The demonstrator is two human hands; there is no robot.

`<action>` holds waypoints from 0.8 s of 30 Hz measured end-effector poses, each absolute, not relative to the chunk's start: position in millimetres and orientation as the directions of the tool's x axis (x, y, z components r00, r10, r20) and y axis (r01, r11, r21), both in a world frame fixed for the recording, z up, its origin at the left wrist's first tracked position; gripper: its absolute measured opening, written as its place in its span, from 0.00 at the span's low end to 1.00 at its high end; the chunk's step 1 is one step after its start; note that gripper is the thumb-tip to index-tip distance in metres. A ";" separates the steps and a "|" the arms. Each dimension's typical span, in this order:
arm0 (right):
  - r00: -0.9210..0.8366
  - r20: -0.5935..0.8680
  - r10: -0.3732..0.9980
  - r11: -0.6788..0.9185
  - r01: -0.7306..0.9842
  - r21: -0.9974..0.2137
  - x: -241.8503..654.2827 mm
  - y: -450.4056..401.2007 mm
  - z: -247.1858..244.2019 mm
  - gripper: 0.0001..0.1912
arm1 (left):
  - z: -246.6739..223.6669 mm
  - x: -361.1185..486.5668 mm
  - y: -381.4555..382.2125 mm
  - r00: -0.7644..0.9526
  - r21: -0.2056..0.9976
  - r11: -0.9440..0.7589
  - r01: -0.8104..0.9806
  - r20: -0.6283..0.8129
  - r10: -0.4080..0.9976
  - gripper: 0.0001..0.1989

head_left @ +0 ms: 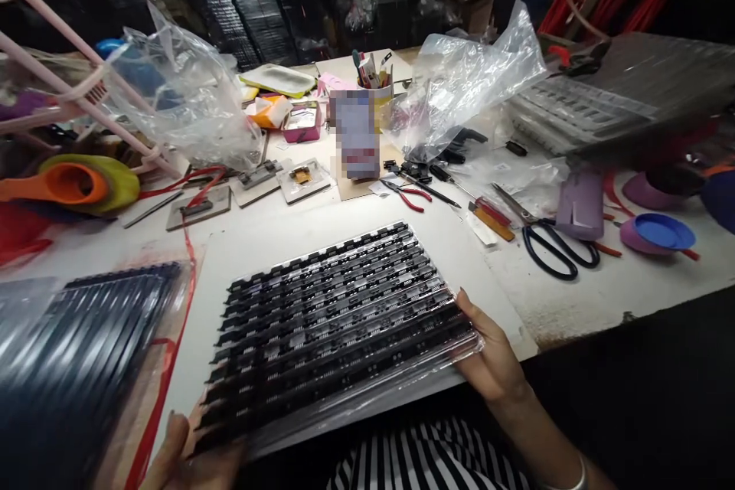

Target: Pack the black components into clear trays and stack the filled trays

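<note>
A clear plastic tray carries rows of small black parts and is tilted above the front edge of the white table. My left hand grips its lower left corner, with the thumb showing and the other fingers mostly hidden in shadow. At the right edge, my right hand holds the same tray, its thumb near the top side and its fingers underneath. A bundle of dark strips in plastic lies left of the tray, with a red ribbon between them.
Scissors, red-handled pliers and a screwdriver lie beyond the tray on the white table. Clear bags stand at the back. Stacked trays are at right, near a purple roll. A pink frame stands left.
</note>
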State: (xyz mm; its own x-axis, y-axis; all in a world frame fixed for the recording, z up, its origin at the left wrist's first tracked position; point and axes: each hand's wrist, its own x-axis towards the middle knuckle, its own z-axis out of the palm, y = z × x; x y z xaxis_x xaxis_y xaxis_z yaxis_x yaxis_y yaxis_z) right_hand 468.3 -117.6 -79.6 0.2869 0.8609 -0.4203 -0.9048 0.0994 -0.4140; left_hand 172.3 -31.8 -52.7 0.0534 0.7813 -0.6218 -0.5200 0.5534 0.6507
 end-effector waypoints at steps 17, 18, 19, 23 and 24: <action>0.227 -0.547 0.806 0.032 -0.939 -0.343 469.6 -119.8 -75.9 0.12 | -67.3 175.5 -33.6 0.133 0.697 0.450 -0.558 -0.460 0.878 0.27; 0.221 -0.547 0.808 0.025 -0.939 -0.342 469.8 -120.2 -75.8 0.12 | -67.9 174.8 -33.9 0.136 0.694 0.452 -0.561 -0.461 0.877 0.27; 0.212 -0.546 0.810 0.017 -0.940 -0.340 470.1 -120.7 -76.0 0.12 | -68.7 174.1 -34.2 0.139 0.692 0.451 -0.563 -0.459 0.878 0.27; 0.181 -0.558 0.810 0.000 -0.951 -0.309 471.0 -122.3 -79.2 0.10 | -71.1 172.4 -34.9 0.151 0.701 0.442 -0.560 -0.439 0.886 0.28; 0.176 -0.560 0.810 0.003 -0.955 -0.296 471.0 -122.4 -79.6 0.10 | -70.6 172.7 -35.0 0.150 0.702 0.442 -0.558 -0.438 0.886 0.27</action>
State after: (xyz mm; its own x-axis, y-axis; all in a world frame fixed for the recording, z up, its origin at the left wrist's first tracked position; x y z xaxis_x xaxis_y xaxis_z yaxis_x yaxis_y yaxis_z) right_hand 471.0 -122.4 -79.6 0.1760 0.8098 -0.5596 -0.9552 0.0031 -0.2958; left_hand 172.7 -35.0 -70.6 0.1495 0.8862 -0.4385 -0.5583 0.4417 0.7023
